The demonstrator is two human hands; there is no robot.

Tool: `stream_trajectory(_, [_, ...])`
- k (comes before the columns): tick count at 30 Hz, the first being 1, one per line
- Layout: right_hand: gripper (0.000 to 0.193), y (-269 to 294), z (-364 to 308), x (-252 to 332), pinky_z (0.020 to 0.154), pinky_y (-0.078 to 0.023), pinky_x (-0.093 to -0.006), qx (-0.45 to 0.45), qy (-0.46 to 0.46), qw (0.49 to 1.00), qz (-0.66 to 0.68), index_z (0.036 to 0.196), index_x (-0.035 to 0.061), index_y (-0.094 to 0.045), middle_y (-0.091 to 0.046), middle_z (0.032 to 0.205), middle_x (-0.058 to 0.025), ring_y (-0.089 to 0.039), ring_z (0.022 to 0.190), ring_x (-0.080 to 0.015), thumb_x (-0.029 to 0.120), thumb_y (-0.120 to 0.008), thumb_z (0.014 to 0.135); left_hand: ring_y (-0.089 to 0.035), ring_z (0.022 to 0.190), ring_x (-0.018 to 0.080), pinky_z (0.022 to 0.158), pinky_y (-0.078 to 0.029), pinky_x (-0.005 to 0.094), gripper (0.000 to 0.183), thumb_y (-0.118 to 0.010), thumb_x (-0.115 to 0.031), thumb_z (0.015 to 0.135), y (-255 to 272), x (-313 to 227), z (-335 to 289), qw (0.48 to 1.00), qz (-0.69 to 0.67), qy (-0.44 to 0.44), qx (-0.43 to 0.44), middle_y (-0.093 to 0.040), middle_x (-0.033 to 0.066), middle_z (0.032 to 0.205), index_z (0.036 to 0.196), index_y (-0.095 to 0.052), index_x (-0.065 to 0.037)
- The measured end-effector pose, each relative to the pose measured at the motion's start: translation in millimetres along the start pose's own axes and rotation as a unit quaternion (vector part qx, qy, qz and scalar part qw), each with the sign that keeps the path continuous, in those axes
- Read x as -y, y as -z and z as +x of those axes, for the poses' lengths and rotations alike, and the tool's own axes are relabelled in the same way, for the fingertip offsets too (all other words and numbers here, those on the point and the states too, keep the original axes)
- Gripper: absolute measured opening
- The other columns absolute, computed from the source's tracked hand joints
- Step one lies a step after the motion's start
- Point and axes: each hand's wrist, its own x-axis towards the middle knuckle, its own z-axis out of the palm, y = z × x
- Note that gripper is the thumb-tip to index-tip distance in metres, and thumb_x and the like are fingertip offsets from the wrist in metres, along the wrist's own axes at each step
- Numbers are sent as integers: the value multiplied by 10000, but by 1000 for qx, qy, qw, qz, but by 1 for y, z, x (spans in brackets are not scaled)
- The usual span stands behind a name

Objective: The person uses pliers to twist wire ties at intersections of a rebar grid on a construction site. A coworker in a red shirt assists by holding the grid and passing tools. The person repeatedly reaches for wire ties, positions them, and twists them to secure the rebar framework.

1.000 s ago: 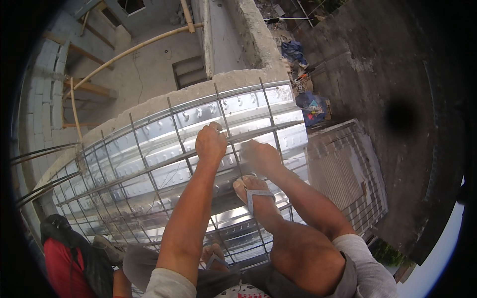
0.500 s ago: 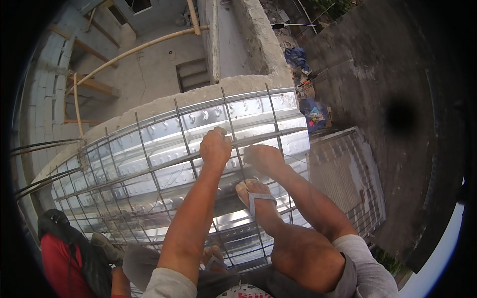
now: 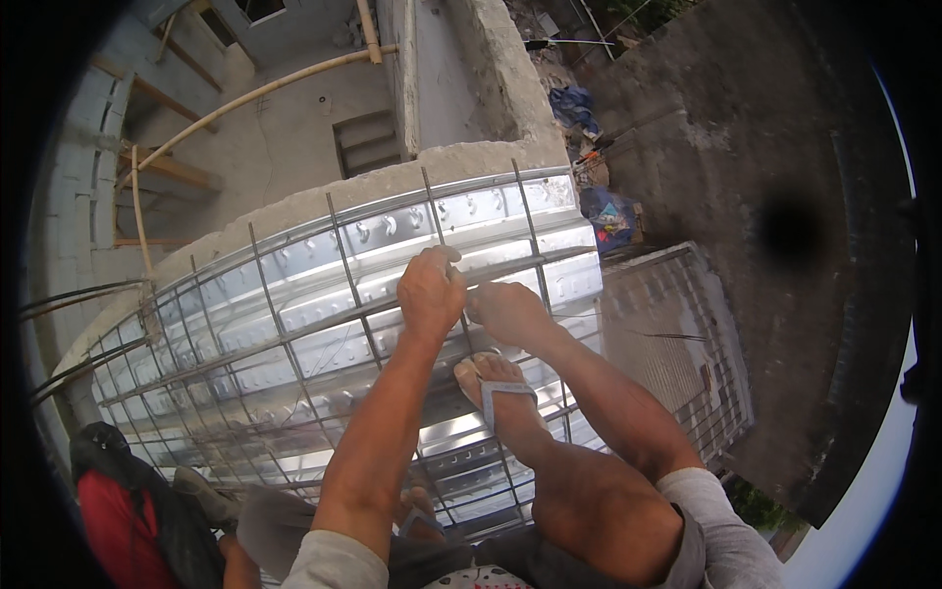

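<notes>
A grid of thin steel rebar (image 3: 286, 339) lies over shiny ribbed metal decking sheets (image 3: 569, 286). My left hand (image 3: 430, 293) is closed at a bar crossing in front of me, fingers curled in. Just right of it, my right hand (image 3: 512, 314) is closed too, its fingertips almost meeting the left hand's. What lies between the fingers is too small and hidden to name. My sandalled foot (image 3: 500, 378) rests below the hands, among the bars.
Beyond a rough concrete wall top (image 3: 442, 163), a lower room has bamboo poles (image 3: 265, 90). A dark roof (image 3: 706, 128) lies right. Another person in red and black clothing (image 3: 118, 506) is close at lower left. Bundled bar ends (image 3: 83, 368) stick out at left.
The view has shifted slightly, so the surroundings sit further left. My right hand has come closer to my left at the crossing; both remain closed.
</notes>
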Motion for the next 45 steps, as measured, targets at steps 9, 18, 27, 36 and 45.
stream_trajectory(9, [291, 4, 10, -15, 815, -511, -510, 43, 62, 997, 13, 925, -9, -683, -681, 867, -274, -659, 872, -443, 230, -518, 945, -564, 1078, 278, 1024, -345, 470, 415, -716, -130, 798, -1, 4, -26, 1000, 7, 15, -17, -656, 57, 989, 1206, -645, -98])
stream_trajectory(18, [224, 19, 4, 6, 757, -532, -497, 34, 105, 994, 12, 943, 2, -677, -678, 822, -272, -671, 837, -431, 176, -540, 909, -539, 1187, 257, 1137, -252, 519, 338, -677, -202, 834, -12, 1, -50, 997, 71, -1, -42, -654, 62, 1134, 1156, -687, -100])
stream_trajectory(27, [132, 57, 29, 40, 687, -556, -468, -71, 174, 966, -175, 911, 39, -646, -711, 842, -186, -706, 798, -355, 116, -647, 804, -608, 974, 247, 1047, -349, 459, 110, -721, -119, 768, -11, 2, -36, 995, 13, 18, -99, -678, 40, 903, 876, -727, -101])
stream_trajectory(36, [201, 34, 23, 38, 716, -580, -468, 122, 48, 977, -166, 817, -18, -716, -699, 805, -256, -708, 727, -390, 132, -585, 843, -614, 999, 226, 1079, -324, 463, 135, -740, -166, 775, -8, 11, -33, 999, 29, 24, -29, -707, 29, 930, 902, -766, -127])
stream_trajectory(45, [388, 19, -103, 21, 461, -468, -272, 206, -186, 855, 438, 1152, 0, -609, -646, 703, -66, -587, 492, -166, 338, -446, 1055, -604, 1035, 255, 1162, -262, 529, 143, -703, -191, 831, -2, 4, -32, 998, 37, 53, 18, -688, 49, 978, 944, -739, -111])
